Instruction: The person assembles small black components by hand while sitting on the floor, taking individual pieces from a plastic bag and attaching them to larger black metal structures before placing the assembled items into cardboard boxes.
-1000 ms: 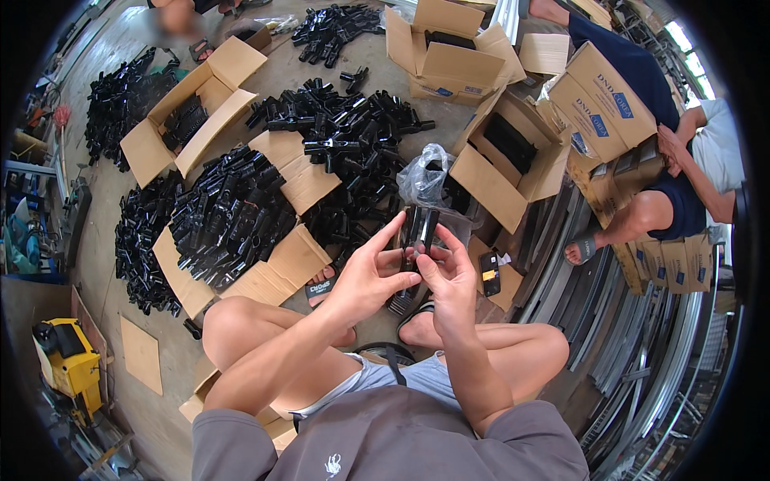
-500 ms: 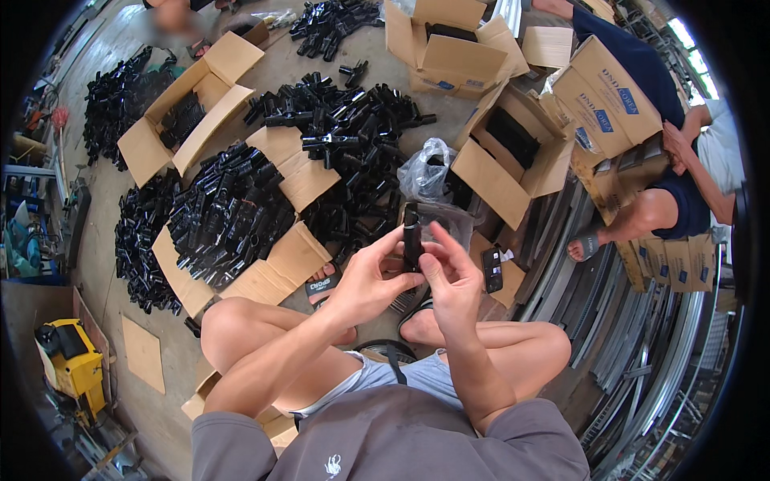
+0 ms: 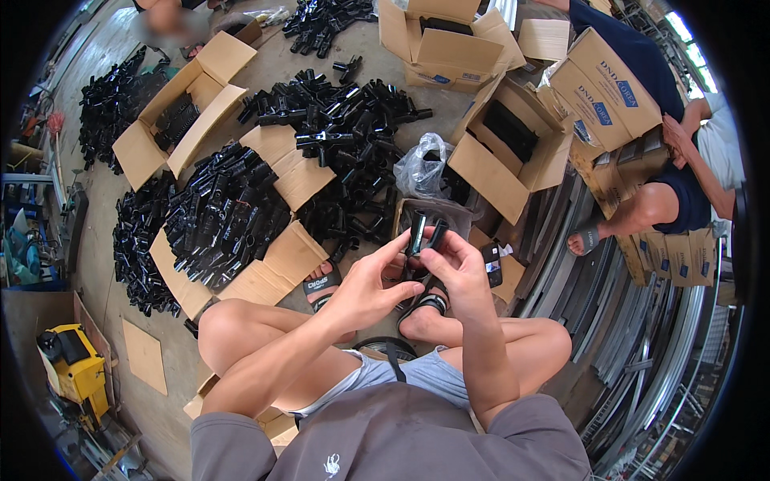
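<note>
Head view, item in hand: one black fitting [image 3: 418, 232], glossy, with two tubular prongs pointing up and away from the wearer; whether it is a single forked part or two pieces together cannot be told.

Grip: right hand [image 3: 459, 268] pinches the fitting between thumb and fingers on its right side. Left hand [image 3: 365, 280] curves in from the other side, fingers touching the piece, thumb apart from it — how firmly it closes is hidden.

Location: between the two hands, raised above the gap between the feet, clear of the floor.

Handling, judged by look: probably light enough for fingertips; stiff, hard-walled, unlikely to yield to a squeeze; not apparently fragile. Gloss suggests a slick skin, apt to turn under a loose pinch. Best hold — around the body below the prongs, thumb opposed to fingers, off the open ends, where edges may be sharp.

Adjacent: clear plastic bag [image 3: 421, 170], crumpled, beyond the hands; black phone-like object [image 3: 494, 266], right of the right hand.

Further out: loose pile of similar black fittings [image 3: 353, 128]; heaped black fittings [image 3: 228, 212] at left, among cardboard flaps [image 3: 277, 260]; open carton [image 3: 485, 178] at right, dark contents; long metal strips [image 3: 597, 280], far right.
</note>
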A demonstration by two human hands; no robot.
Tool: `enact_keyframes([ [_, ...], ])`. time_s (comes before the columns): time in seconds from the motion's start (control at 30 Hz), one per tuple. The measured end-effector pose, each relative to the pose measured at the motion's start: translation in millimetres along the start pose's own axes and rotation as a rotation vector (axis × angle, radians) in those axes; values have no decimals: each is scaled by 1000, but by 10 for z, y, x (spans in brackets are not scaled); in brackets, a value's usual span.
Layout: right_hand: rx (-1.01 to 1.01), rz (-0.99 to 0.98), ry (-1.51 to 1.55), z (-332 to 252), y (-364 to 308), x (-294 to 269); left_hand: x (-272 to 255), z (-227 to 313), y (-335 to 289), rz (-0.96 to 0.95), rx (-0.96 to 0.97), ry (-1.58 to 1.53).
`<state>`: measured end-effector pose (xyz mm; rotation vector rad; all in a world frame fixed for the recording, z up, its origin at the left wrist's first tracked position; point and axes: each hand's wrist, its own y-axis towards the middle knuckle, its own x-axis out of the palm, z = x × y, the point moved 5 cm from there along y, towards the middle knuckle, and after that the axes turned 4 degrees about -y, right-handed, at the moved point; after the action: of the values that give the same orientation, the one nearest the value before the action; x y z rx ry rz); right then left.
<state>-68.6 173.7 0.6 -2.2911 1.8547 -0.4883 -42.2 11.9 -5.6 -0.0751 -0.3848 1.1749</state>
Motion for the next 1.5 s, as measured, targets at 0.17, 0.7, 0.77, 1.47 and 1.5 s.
enact_keyframes([
  [0.17,6,-31,74,-27,26,-5,35,-5,8,-24,20,-107],
  [0.7,71,404,-302,894,1094,-1145,-149,-47,-40,134,-116,-181],
  [0.77,-55,524,-951,1358,1505,-1819,-157,57,-19,134,-117,221],
  [1.47,-131,697,-1125,2331,2956,-2792,-359,40,275,81,-53,759],
  [1.5,-163,690,-1165,2319,2946,-2768,-357,43,276,83,-56,757],
])
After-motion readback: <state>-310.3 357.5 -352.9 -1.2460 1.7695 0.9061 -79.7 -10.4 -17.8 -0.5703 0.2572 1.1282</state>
